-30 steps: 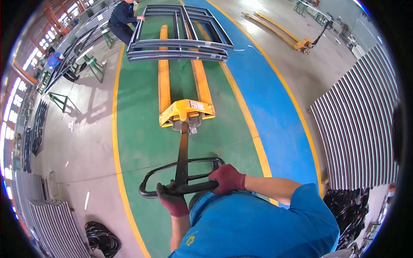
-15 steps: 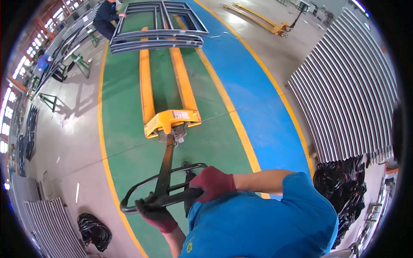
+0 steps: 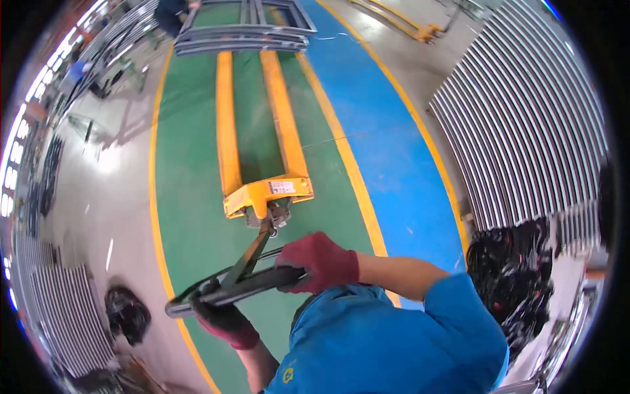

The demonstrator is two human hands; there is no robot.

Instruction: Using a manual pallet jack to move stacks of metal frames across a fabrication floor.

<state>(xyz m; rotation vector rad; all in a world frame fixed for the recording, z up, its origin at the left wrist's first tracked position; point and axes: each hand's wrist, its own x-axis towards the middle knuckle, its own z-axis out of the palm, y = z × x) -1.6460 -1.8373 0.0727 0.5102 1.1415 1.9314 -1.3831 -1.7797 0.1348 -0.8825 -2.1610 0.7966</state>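
Observation:
A yellow pallet truck (image 3: 289, 190) stands before me on the green floor, its two long forks pointing away. From its base a black bar rises to a looped black handle (image 3: 252, 284). My left hand (image 3: 223, 320), in a dark red and black glove, is closed around the handle near its left end. Gloved the same way, my right hand (image 3: 321, 264) grips the handle's right end. At the far ends of the forks sits a stack of grey metal frames (image 3: 243, 41), its top cut off by the picture's edge.
A person (image 3: 172, 16) bends beside the frames. Stacked metal profiles (image 3: 525, 125) and black bundles (image 3: 512, 282) stand right of the blue lane (image 3: 394, 151). Another black bundle (image 3: 126, 314) lies at left, near more profiles (image 3: 72, 315). A second pallet truck (image 3: 397, 20) stands far right.
The metal frames and the far person have shifted up in the picture, and more of the forks shows. The handle is tilted more, both hands still on it.

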